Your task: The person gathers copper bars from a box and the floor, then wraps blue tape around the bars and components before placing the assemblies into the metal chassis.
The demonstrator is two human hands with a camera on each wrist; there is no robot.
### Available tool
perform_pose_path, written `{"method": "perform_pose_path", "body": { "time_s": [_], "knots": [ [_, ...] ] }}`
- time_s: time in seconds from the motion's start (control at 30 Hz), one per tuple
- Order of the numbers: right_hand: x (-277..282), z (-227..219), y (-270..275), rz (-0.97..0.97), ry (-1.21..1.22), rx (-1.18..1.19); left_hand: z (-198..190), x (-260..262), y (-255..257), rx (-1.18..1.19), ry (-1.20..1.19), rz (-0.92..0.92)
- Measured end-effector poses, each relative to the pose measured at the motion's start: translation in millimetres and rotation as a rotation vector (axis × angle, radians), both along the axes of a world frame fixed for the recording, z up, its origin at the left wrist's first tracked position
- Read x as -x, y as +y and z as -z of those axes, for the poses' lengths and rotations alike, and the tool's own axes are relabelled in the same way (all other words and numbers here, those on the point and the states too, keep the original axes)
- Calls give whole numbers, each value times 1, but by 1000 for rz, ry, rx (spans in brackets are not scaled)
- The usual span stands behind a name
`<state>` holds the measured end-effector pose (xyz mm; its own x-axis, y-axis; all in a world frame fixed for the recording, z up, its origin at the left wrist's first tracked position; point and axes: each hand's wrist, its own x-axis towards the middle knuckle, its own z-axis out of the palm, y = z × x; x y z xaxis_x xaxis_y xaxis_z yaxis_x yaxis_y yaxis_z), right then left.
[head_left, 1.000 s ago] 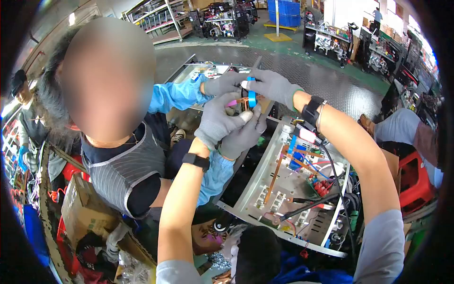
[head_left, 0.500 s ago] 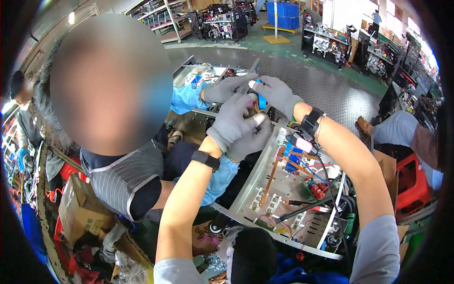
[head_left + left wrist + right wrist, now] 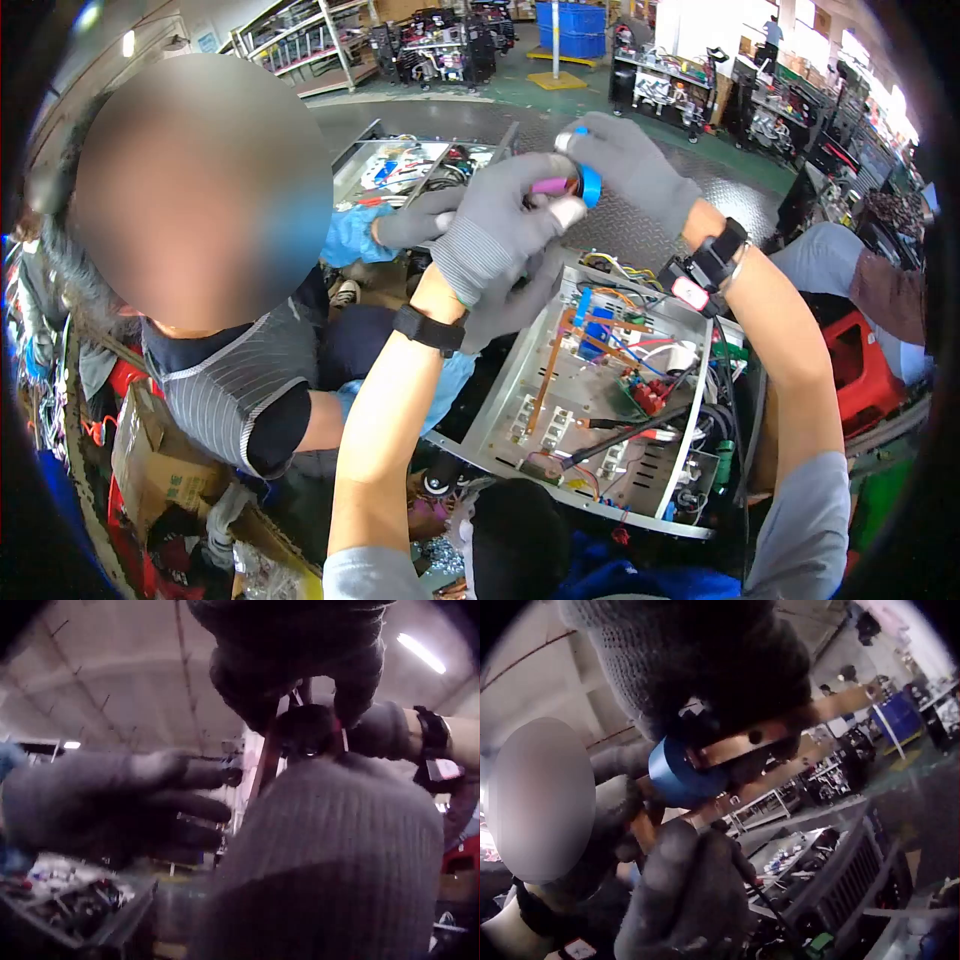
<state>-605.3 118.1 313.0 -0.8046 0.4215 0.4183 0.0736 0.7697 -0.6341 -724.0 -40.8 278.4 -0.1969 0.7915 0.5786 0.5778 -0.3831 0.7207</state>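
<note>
Both hands had lifted the blue ring part point(image 3: 588, 185) higher since before. My left hand point(image 3: 495, 235) pinched it from below while my right hand point(image 3: 630, 165) gripped its top, above the open chassis point(image 3: 520, 400).

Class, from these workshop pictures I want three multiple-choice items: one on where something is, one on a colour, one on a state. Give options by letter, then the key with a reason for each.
1. Where is the open metal chassis relative to the raised hands?
A. below them
B. above them
C. behind the shelves

2. What colour is the roll of tape?
A. yellow
B. blue
C. white

3. What is the right hand doing?
A. hanging idle
B. lying flat on the chassis
C. gripping the taped part

Key: 1 A, the head view shows the chassis lower, under the left hand and the right hand. 2 B, the roll shows blue in the head view and the right wrist view. 3 C, its gloved fingers curl round the tape and copper strip.
</note>
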Motion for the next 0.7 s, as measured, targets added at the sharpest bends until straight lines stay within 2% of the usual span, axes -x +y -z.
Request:
{"method": "perform_pose_path", "body": {
  "time_s": [0.03,0.07,0.17,0.3,0.33,0.43,0.47,0.53,0.63,0.7],
  "knots": [
    [-10,-4,3,5,54,68,-2,-5,5,-52,-195,94],
    [-22,-10,-1,86,44,65,-12,-13,-1,-48,33,-30],
    [-42,-12,-11,167,90,3,-2,-28,15,-124,-290,-16],
    [-49,-16,-9,133,-66,-35,3,-42,16,2,-505,60],
    [-47,-17,-4,110,-154,7,1,-50,13,73,-603,-21],
    [-37,-14,0,147,-275,-99,14,-61,17,108,-697,-149],
    [-33,-18,-2,164,-406,-67,23,-60,21,111,-554,-246],
    [-18,7,12,161,-372,-143,56,-44,33,88,-419,-246],
    [-6,19,9,147,-423,-183,62,-30,19,179,-501,-24],
    [-3,22,-6,171,-435,-128,66,-37,20,230,-353,-153]
  ]
}}
